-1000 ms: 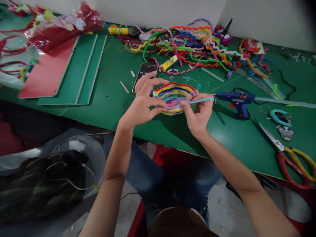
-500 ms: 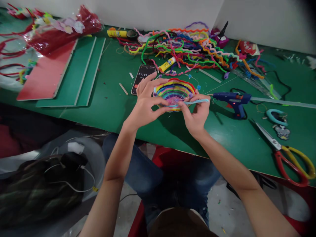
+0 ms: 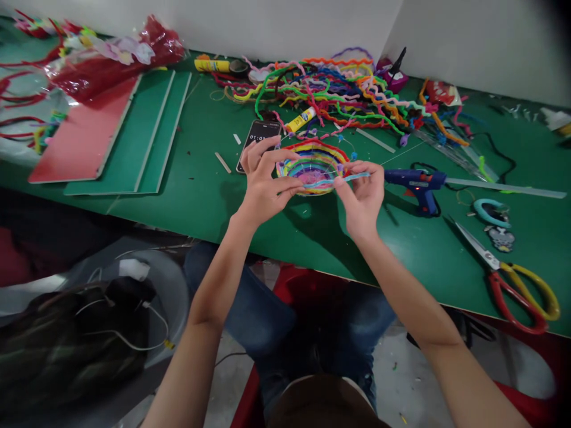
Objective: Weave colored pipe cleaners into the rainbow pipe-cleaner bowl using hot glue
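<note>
A small woven bowl of many-coloured pipe cleaners (image 3: 313, 159) is held just above the green table (image 3: 312, 232). My left hand (image 3: 263, 181) grips its near left rim, thumb and fingers closed on it. My right hand (image 3: 363, 196) pinches a light blue pipe cleaner (image 3: 345, 178) that runs across the bowl's near edge. Both forearms reach up from the bottom of the view.
A heap of loose pipe cleaners (image 3: 339, 89) lies behind the bowl. A phone (image 3: 259, 138) and a glue stick (image 3: 301, 119) lie nearby. A blue glue gun (image 3: 414, 184) sits to the right, scissors (image 3: 513, 279) further right. Green and red boards (image 3: 129, 131) lie at left.
The right hand has moved slightly right and up along the blue pipe cleaner. Bowl and both hands sit a little farther from me; the view has shifted.
</note>
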`<state>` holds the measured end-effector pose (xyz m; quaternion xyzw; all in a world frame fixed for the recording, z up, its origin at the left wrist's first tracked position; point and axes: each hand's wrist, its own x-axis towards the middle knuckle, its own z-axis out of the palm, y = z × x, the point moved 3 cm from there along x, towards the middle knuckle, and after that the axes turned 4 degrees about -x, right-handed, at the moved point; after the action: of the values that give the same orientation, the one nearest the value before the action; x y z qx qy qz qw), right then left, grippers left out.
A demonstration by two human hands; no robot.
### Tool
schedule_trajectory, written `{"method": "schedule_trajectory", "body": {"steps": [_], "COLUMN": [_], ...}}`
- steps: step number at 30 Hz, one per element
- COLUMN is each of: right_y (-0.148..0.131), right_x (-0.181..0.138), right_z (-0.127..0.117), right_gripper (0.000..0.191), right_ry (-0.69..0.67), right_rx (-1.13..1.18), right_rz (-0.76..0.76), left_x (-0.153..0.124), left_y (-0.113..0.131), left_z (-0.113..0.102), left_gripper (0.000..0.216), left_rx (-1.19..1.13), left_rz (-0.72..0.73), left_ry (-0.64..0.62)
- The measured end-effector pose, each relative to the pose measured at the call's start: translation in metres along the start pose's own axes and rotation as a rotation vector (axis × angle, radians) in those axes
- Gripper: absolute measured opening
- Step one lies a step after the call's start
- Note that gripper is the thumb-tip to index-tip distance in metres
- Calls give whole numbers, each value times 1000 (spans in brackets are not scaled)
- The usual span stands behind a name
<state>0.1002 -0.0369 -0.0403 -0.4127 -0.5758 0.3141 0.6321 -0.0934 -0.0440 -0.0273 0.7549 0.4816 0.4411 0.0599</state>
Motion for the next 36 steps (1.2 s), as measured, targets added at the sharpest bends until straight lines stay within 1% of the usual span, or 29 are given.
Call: {"method": "schedule_trajectory", "body": {"steps": [2,4,6,8,11,12,14,18,20,21,22,24,27,29,32,36], "right_y": [1,1,-4,-15,-35,-41,-49,-55,-55,-54,-53,-50,-45,-40,-34,-32], "right_x": [2,2,-2,-9,-24,-30,-43,-67,-76,-80,-84,-92,-104,-110,-112,-110], "right_z": [-11,-24,-36,-44,-50,-50,-48,-35,-28,-24,-22,-17,-10,-6,-3,-1], "right_gripper": [41,41,42,45,50,51,51,50,55,57,57,55,47,44,43,42], "right_ry": [109,208,229,155,-41,-93,-155,-232,-262,-263,-255,-230,-216,-211,-193,-196], "right_rx": [94,236,383,503,623,658,739,908,942,950,956,972,982,979,986,999], "right_rz": [135,294,423,502,557,581,661,847,895,909,917,926,949,966,986,988], "left_x": [0,-1,-4,-8,-15,-17,-22,-29,-33,-35,-38,-46,-60,-68,-71,-66], "left_y": [1,2,2,3,14,22,43,94,113,119,121,120,110,104,98,93], "left_z": [-2,-4,-5,-5,-3,-2,0,9,16,19,22,28,35,39,41,43], "left_gripper": [24,20,18,16,13,12,13,18,14,10,7,6,6,8,13,16], "left_rx": [20,24,18,26,78,89,71,-69,-110,-119,-128,-126,-122,-154,-194,-238], "left_rz": [13,19,7,4,65,90,110,163,214,222,204,112,-66,-148,-213,-222], "left_ry": [8,32,60,89,145,170,229,223,194,201,218,286,430,478,441,294]}}
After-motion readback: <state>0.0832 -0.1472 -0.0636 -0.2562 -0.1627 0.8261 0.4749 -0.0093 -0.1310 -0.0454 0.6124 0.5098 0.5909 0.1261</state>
